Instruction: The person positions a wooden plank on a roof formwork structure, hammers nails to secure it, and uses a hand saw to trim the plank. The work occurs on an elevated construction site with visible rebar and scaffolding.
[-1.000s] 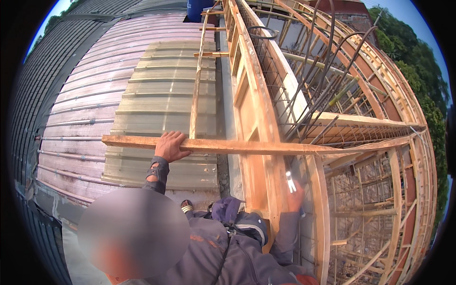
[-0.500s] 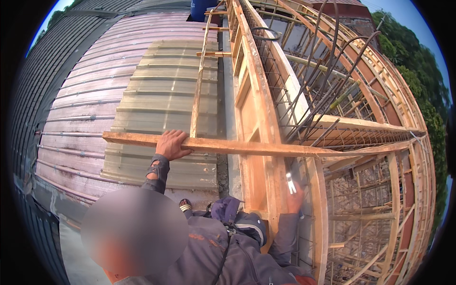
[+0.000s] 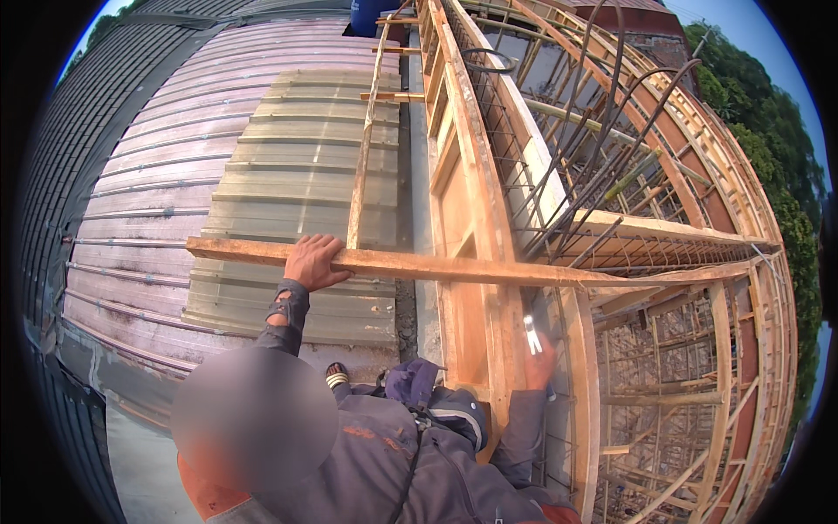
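A long wooden beam (image 3: 436, 266) lies crosswise ahead of me, from over the roof sheets on the left to the formwork on the right. My left hand (image 3: 314, 261) is closed over its left part, fingers across the top and thumb toward the right. Below the beam, beside the wooden formwork (image 3: 502, 336), my right hand (image 3: 542, 364) is closed on a hammer (image 3: 532, 334) whose metal head shines brightly. The hammer's handle is mostly hidden by the hand. A thin wooden strip (image 3: 364, 166) runs away from the beam near my left hand.
Corrugated roof sheets (image 3: 166, 175) spread to the left, with a translucent panel (image 3: 297, 166) among them. Bent steel bars (image 3: 602, 113) stick up beyond the beam at right. Open formwork with a rebar grid (image 3: 655, 349) drops away on the right. A blue drum (image 3: 367, 16) stands at the far end.
The view has shifted very slightly. My left hand stays on the beam, and the hammer in my right hand has barely moved.
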Demonstrator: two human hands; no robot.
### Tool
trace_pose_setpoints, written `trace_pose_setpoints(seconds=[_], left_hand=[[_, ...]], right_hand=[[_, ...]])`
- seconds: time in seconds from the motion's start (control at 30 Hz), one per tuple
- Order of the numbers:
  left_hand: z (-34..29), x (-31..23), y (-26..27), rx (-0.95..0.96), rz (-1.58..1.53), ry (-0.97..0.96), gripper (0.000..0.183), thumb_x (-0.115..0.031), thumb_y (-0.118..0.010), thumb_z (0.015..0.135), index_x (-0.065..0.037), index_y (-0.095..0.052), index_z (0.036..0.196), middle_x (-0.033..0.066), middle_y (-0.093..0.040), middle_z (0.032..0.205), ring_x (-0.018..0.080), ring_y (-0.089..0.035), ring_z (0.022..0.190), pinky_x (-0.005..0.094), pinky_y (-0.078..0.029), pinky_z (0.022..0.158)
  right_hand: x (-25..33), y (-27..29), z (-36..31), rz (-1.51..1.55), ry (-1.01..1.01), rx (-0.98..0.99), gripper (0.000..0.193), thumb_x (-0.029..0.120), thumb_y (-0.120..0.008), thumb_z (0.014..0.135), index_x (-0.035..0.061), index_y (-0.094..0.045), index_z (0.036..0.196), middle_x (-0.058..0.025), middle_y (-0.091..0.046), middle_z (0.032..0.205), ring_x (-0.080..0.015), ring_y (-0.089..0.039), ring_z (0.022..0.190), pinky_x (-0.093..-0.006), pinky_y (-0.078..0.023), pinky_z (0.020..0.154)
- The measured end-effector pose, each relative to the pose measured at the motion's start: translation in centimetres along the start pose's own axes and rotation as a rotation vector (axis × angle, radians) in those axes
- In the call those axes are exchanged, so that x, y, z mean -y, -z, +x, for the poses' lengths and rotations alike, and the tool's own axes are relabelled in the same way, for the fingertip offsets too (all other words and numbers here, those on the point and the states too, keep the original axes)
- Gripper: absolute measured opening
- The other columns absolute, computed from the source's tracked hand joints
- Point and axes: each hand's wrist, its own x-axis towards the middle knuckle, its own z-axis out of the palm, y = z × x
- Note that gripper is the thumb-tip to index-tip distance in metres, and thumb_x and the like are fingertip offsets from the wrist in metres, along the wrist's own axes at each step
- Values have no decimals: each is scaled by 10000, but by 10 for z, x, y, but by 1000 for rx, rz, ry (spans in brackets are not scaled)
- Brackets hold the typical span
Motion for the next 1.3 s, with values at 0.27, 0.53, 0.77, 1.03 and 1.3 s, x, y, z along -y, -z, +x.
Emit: trace_pose_setpoints(seconds=[0.27, 0.53, 0.77, 1.03, 1.3], left_hand=[[-2, -2, 2, 19, -18, 22, 541, -490, -898, 779, -125, -682, 1115, 66, -694, 1068, 297, -665, 1088, 448, -497, 961], [0, -4, 6, 29, -19, 22, 531, -483, -894, 779, -125, -688, 1113, 66, -697, 1071, 294, -664, 1088, 445, -499, 967], [1, -2, 3, 29, -13, 18, 540, -498, -883, 792, -129, -684, 1132, 62, -684, 1058, 283, -661, 1092, 436, -492, 951], [0, 2, -4, -6, -2, -6, 540, -506, -884, 780, -125, -675, 1101, 59, -668, 1030, 283, -659, 1062, 438, -488, 933], [1, 1, -2, 3, -13, 1, 546, -507, -889, 781, -127, -676, 1109, 57, -659, 1015, 284, -656, 1057, 443, -487, 937]], right_hand=[[11, 3, -1, 25, -16, 10, 237, 273, -790, 938, 99, -771, 1098, -212, -745, 890, -441, -743, 868, -488, -541, 678], [8, 3, -1, 77, -3, 12, 247, 280, -799, 936, 98, -770, 1100, -210, -750, 888, -446, -742, 861, -494, -540, 677], [7, 3, -1, 1, 26, -29, 258, 301, -797, 936, 114, -774, 1112, -206, -758, 917, -459, -733, 876, -511, -550, 694], [15, 6, -1, 96, 21, -2, 227, 199, -797, 938, 47, -755, 1101, -241, -738, 895, -460, -734, 865, -472, -540, 683], [17, 9, -1, 89, 13, 17, 242, 254, -789, 954, 67, -756, 1104, -238, -738, 896, -468, -729, 871, -491, -529, 674]])
